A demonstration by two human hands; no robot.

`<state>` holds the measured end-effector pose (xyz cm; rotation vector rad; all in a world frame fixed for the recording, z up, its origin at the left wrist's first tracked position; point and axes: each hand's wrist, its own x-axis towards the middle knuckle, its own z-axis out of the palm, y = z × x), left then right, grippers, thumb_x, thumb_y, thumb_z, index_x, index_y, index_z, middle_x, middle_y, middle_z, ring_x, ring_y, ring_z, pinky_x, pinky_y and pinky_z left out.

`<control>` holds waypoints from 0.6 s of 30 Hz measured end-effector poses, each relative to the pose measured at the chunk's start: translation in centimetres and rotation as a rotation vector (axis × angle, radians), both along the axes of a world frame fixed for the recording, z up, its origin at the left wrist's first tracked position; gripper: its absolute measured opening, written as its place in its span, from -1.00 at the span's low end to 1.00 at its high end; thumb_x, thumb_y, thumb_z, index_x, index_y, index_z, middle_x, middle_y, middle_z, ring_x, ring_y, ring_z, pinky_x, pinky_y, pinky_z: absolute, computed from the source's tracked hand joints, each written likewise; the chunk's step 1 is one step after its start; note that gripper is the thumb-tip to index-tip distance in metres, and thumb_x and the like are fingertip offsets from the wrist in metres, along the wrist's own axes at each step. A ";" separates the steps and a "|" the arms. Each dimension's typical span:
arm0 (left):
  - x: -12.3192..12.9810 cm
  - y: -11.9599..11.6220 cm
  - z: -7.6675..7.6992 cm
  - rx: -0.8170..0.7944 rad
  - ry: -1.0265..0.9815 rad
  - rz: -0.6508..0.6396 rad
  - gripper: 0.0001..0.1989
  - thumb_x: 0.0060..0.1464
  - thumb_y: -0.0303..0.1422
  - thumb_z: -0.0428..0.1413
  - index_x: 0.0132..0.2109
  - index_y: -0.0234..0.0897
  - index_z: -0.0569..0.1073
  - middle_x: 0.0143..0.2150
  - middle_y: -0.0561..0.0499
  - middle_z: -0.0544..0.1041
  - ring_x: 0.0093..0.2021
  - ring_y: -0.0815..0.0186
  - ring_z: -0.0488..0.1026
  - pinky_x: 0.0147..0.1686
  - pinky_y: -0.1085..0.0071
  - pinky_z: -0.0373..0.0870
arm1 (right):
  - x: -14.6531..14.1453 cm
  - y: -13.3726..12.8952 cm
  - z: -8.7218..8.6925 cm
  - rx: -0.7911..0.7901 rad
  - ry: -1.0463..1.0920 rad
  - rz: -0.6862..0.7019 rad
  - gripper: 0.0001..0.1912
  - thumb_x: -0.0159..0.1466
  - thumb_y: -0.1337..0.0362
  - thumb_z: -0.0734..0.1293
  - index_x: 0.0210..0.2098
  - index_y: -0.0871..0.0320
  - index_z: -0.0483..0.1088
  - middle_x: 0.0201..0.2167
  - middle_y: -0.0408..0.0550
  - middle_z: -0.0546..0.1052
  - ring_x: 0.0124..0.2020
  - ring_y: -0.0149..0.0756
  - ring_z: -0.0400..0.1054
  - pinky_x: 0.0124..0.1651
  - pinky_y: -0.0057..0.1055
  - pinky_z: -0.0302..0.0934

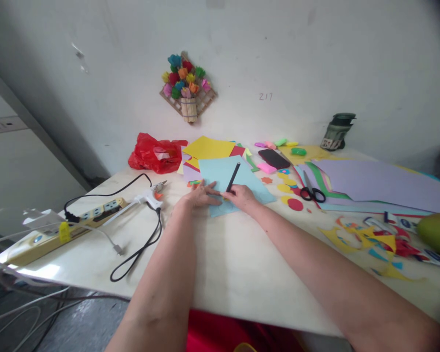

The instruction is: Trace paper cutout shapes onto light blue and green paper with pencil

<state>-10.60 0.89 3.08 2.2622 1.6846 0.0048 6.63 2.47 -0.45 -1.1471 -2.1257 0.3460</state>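
A light blue sheet of paper (254,183) lies on the table in front of me. My right hand (241,196) is closed around a black pen (233,177), its upper end pointing up and its tip down at the lower part of the sheet. Beside it, my left hand (201,194) rests flat on the sheet's left side with fingers spread. A small yellowish bit shows just under the right fingers; what it is I cannot make out. Yellow paper (209,146) and other coloured sheets lie partly beneath and behind the blue one.
On the left are a hot glue gun (150,195) with a looping cord and a power strip (66,234). Black-handled scissors (311,193), paper circles (295,204), a phone (274,159) and purple paper (385,186) lie right. Paper scraps (370,239) are near my right forearm. A red plastic bag (156,154) sits behind.
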 end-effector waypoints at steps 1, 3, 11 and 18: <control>0.0 0.0 0.0 -0.002 0.001 0.002 -0.47 -0.20 0.03 -0.04 -0.01 0.11 0.24 0.21 0.24 -0.16 0.17 0.06 -0.40 0.03 0.01 -0.45 | 0.0 0.0 0.0 -0.001 0.001 0.001 -0.67 0.06 0.04 0.18 -0.46 0.16 0.40 -0.53 -0.10 0.48 -0.51 -0.43 0.29 -0.50 -0.56 0.02; 0.0 0.0 0.0 -0.001 -0.004 0.003 -0.48 -0.20 0.03 -0.04 -0.01 0.11 0.24 0.21 0.24 -0.15 0.17 0.06 -0.40 0.02 0.01 -0.46 | 0.0 0.0 0.0 -0.006 -0.001 -0.001 -0.67 0.06 0.04 0.18 -0.45 0.16 0.40 -0.53 -0.10 0.48 -0.51 -0.43 0.29 -0.50 -0.56 0.02; 0.0 0.1 0.0 0.008 -0.006 -0.005 -0.47 -0.22 0.03 -0.03 -0.02 0.12 0.25 0.21 0.25 -0.14 0.17 0.03 -0.38 0.02 0.00 -0.43 | 0.0 0.1 -0.1 0.002 -0.007 -0.014 -0.69 0.06 0.06 0.18 -0.46 0.17 0.40 -0.54 -0.09 0.46 -0.52 -0.43 0.28 -0.51 -0.56 0.01; -0.2 0.4 -0.2 0.009 0.011 -0.019 -0.44 -0.23 0.06 -0.04 0.00 0.13 0.23 0.21 0.24 -0.16 0.17 0.05 -0.38 0.03 0.03 -0.43 | 0.1 0.1 0.0 -0.002 0.005 -0.019 -0.71 0.05 0.09 0.18 -0.50 0.18 0.38 -0.58 -0.10 0.44 -0.57 -0.46 0.23 -0.53 -0.56 -0.01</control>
